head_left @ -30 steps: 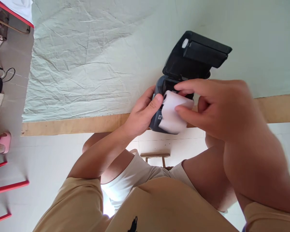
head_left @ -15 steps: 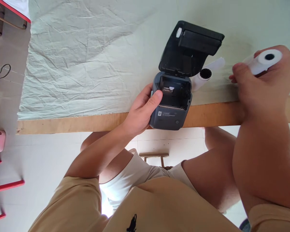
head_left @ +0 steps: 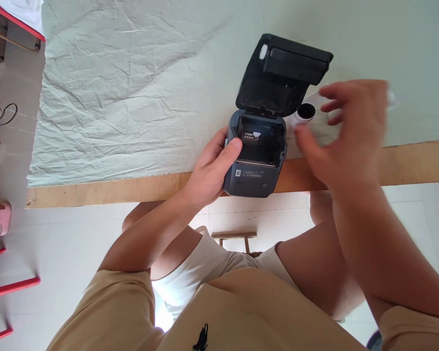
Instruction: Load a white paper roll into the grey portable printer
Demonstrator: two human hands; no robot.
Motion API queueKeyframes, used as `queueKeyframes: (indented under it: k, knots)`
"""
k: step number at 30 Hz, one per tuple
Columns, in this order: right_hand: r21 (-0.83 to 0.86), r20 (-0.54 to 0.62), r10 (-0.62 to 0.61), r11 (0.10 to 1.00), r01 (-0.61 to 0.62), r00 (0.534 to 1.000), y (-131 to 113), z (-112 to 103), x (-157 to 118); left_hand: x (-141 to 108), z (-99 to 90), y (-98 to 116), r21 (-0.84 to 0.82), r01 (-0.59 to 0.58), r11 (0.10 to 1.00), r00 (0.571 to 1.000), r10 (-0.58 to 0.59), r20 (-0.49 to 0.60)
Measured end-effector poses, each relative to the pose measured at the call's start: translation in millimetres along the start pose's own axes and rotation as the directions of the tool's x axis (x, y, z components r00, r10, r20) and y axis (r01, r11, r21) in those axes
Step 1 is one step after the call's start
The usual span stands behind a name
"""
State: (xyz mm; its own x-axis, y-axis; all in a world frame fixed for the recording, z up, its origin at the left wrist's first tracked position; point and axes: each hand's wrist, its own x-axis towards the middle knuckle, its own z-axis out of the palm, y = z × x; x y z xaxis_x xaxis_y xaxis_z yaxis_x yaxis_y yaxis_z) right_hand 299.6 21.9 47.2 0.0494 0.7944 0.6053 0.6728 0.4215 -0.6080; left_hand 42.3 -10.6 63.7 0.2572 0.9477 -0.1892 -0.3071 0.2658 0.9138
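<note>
My left hand (head_left: pixel 217 163) grips the left side of a dark grey label printer (head_left: pixel 254 178), thumb resting on the rim of its bay. The printer's black lid (head_left: pixel 278 78) stands swung up, and no roll shows in the bay. Just right of the printer, a white paper roll with a black core (head_left: pixel 299 117) lies on the cloth. Over that roll reaches my right hand (head_left: pixel 351 126), blurred, with fingers and thumb spread apart and nothing between them. Behind this hand a bit of a second white roll (head_left: pixel 391 99) shows; the rest is hidden.
A pale green wrinkled cloth (head_left: pixel 131 97) covers the table, whose wooden edge (head_left: pixel 106 191) runs along the front. On the floor at the left are red metal legs (head_left: pixel 12 287) and a pink slipper (head_left: pixel 3 219) on a foot. A black cable (head_left: pixel 9 114) hangs at far left.
My right hand has let go of the white roll at the right and moved left to the other roll, its fingers spreading. The printer in my left hand has shifted slightly left.
</note>
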Motion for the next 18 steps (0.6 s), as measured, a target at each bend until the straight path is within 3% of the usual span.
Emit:
queueKeyframes:
  k: [4, 8, 11, 18]
  knots:
    - [-0.024, 0.110, 0.039, 0.999, -0.036, 0.993, 14.1, 22.0, -3.6, 1.0, -4.5, -5.1, 0.031, -0.018, 0.999, 1.000, 0.018, -0.001]
    - [-0.031, 0.200, 0.107, 0.994, -0.103, 0.974, 20.2, 13.0, -5.5, 1.0, -5.7, -4.6, 0.051, -0.033, 0.998, 0.999, 0.033, 0.009]
    - [-0.071, 0.285, 0.079, 0.996, -0.062, 0.955, 18.1, 4.5, -4.7, 1.1, -3.8, -0.3, 0.061, -0.032, 0.998, 0.999, 0.031, 0.009]
    - [-0.044, 0.302, 0.073, 0.997, -0.062, 0.951, 15.6, 3.6, -3.1, 1.0, -4.8, -1.4, 0.064, -0.036, 0.997, 0.999, 0.035, 0.004]
